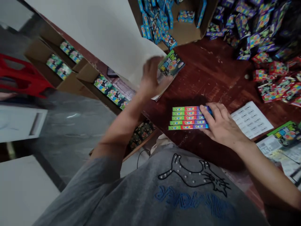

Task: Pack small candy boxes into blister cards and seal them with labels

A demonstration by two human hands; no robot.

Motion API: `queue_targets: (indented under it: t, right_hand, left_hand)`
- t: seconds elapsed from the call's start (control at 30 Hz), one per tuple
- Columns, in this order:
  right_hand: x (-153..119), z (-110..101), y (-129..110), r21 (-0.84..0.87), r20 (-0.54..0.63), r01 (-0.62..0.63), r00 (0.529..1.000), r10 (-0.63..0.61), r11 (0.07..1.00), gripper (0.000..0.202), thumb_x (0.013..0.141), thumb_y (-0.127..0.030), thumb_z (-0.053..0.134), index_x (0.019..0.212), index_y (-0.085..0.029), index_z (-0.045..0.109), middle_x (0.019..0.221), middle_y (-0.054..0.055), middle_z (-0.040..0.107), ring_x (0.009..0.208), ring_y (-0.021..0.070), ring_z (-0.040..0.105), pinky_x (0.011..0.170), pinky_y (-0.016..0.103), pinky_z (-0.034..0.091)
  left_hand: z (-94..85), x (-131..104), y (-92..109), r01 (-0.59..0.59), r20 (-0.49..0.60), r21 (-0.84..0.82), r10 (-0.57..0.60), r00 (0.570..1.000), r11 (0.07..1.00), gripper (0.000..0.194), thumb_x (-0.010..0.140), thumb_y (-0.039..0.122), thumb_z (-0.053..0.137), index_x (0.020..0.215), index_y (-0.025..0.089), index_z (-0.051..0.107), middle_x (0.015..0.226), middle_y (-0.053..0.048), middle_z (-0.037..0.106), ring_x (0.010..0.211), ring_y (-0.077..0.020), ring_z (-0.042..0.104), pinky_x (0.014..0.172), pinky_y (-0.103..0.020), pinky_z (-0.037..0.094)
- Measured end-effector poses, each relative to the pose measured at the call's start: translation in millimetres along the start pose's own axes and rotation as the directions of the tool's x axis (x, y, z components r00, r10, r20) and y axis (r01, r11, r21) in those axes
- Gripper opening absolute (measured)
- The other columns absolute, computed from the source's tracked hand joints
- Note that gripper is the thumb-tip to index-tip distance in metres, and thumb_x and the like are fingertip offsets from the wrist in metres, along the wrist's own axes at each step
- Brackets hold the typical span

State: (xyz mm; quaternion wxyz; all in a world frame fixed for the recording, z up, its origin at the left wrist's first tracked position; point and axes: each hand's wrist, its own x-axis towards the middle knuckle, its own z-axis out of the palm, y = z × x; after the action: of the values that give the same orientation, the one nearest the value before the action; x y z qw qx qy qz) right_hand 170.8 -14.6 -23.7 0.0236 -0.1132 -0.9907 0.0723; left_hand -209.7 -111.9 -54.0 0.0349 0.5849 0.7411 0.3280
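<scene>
My right hand (218,124) is wrapped around the right end of a neat stack of small boxes (188,118), its thumb on the near face. The boxes show green, red, purple and blue sections and sit on the dark red table. My left hand (150,77), slightly blurred, is at the table's far-left edge, with thumb and fingers apart. Beside its fingers lies a flat green-and-black printed packaging piece (172,63); whether the hand touches it I cannot tell.
A carton (188,33) of blue boxes stands at the top. Purple boxes (244,23) and red boxes (277,75) are heaped at right. A sticker sheet (252,120) and printed packaging (285,135) lie near my right arm. Open cartons (63,83) and a red stool (22,75) stand left.
</scene>
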Motion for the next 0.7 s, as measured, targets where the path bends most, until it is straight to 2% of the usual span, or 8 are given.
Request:
queue_targets:
  t: [0.03, 0.1, 0.17, 0.27, 0.4, 0.53, 0.63, 0.7]
  right_hand:
    - [0, 0, 1, 0.014, 0.003, 0.007, 1.0, -0.007, 1.0, 0.096, 0.103, -0.038, 0.063, 0.179, -0.017, 0.008, 0.167, 0.028, 0.038, 0.156, 0.05, 0.037, 0.128, 0.074, 0.038]
    - [1, 0, 2, 0.045, 0.012, 0.01, 1.0, -0.01, 0.999, 0.094, 0.103, -0.036, 0.061, 0.179, -0.017, 0.007, 0.167, 0.028, 0.037, 0.157, 0.0492, 0.036, 0.128, 0.072, 0.04]
    - [1, 1, 3, 0.078, 0.016, 0.004, 1.0, -0.005, 0.997, 0.093, 0.104, -0.035, 0.059, 0.179, -0.019, 0.007, 0.166, 0.027, 0.038, 0.157, 0.0482, 0.035, 0.127, 0.073, 0.04]
    - [-1, 3, 3, 0.107, 0.004, -0.007, 1.0, 0.007, 0.994, 0.092, 0.103, -0.035, 0.06, 0.179, -0.019, 0.01, 0.165, 0.026, 0.039, 0.156, 0.0478, 0.035, 0.127, 0.074, 0.04]
    - [-4, 8, 3, 0.134, -0.021, -0.004, 1.0, 0.006, 0.991, 0.096, 0.101, -0.031, 0.063, 0.179, -0.017, 0.008, 0.165, 0.026, 0.041, 0.156, 0.0473, 0.037, 0.128, 0.073, 0.039]
    - [-5, 11, 1, 0.15, -0.043, -0.007, 0.999, 0.013, 0.989, 0.1, 0.1, -0.029, 0.063, 0.179, -0.018, 0.003, 0.164, 0.026, 0.041, 0.156, 0.047, 0.037, 0.128, 0.074, 0.038]
    - [-5, 11, 0, 0.156, -0.066, 0.0, 0.998, 0.01, 0.988, 0.1, 0.098, -0.026, 0.064, 0.179, -0.018, 0.006, 0.163, 0.024, 0.043, 0.155, 0.0456, 0.038, 0.131, 0.073, 0.035]
    - [-6, 11, -1, 0.157, -0.064, 0.005, 0.998, 0.005, 0.988, 0.1, 0.096, -0.023, 0.065, 0.178, -0.017, 0.008, 0.163, 0.024, 0.043, 0.155, 0.0451, 0.037, 0.132, 0.072, 0.034]
  left_hand:
    - [-0.1, 18, -10, 0.118, 0.027, 0.111, -0.122, 0.992, 0.987, 0.117, 0.085, 0.087, 0.075, 0.168, 0.015, 0.034, 0.175, -0.016, 0.039, 0.163, -0.0338, 0.029, 0.141, -0.057, 0.022]
    - [3.7, 46, -25, 0.238, 0.135, 0.233, -0.274, 0.952, 0.943, 0.127, 0.074, 0.081, 0.089, 0.162, 0.005, 0.038, 0.169, -0.023, 0.046, 0.155, -0.037, 0.04, 0.136, -0.061, 0.029]
    - [5.2, 63, -28, 0.244, 0.227, 0.256, -0.304, 0.925, 0.935, 0.112, 0.077, 0.077, 0.09, 0.151, 0.004, 0.049, 0.151, -0.021, 0.064, 0.137, -0.0344, 0.059, 0.125, -0.059, 0.045]
    - [-7.5, 68, -10, 0.22, 0.196, 0.272, -0.278, 0.94, 0.937, 0.082, 0.094, 0.07, 0.078, 0.148, 0.013, 0.052, 0.139, -0.012, 0.07, 0.127, -0.0306, 0.066, 0.117, -0.056, 0.052]
    - [-22.5, 43, 44, 0.055, 0.095, 0.259, -0.082, 0.992, 0.964, 0.058, 0.107, 0.06, 0.064, 0.149, 0.021, 0.054, 0.146, -0.011, 0.062, 0.132, -0.0319, 0.059, 0.119, -0.057, 0.048]
    - [7.8, 1, 89, -0.181, 0.236, 0.147, 0.143, 0.961, 0.972, 0.045, 0.114, 0.034, 0.044, 0.156, 0.027, 0.058, 0.158, -0.012, 0.058, 0.141, -0.0378, 0.054, 0.119, -0.062, 0.044]
    - [35.2, -8, 91, -0.203, 0.378, 0.075, 0.16, 0.912, 0.976, 0.05, 0.11, 0.04, 0.053, 0.159, 0.029, 0.057, 0.173, -0.012, 0.046, 0.155, -0.0438, 0.042, 0.127, -0.067, 0.033]
    - [44.1, 4, 79, -0.226, 0.504, 0.017, 0.186, 0.843, 0.974, 0.055, 0.107, 0.048, 0.058, 0.158, 0.027, 0.06, 0.173, -0.014, 0.046, 0.159, -0.0434, 0.039, 0.131, -0.065, 0.03]
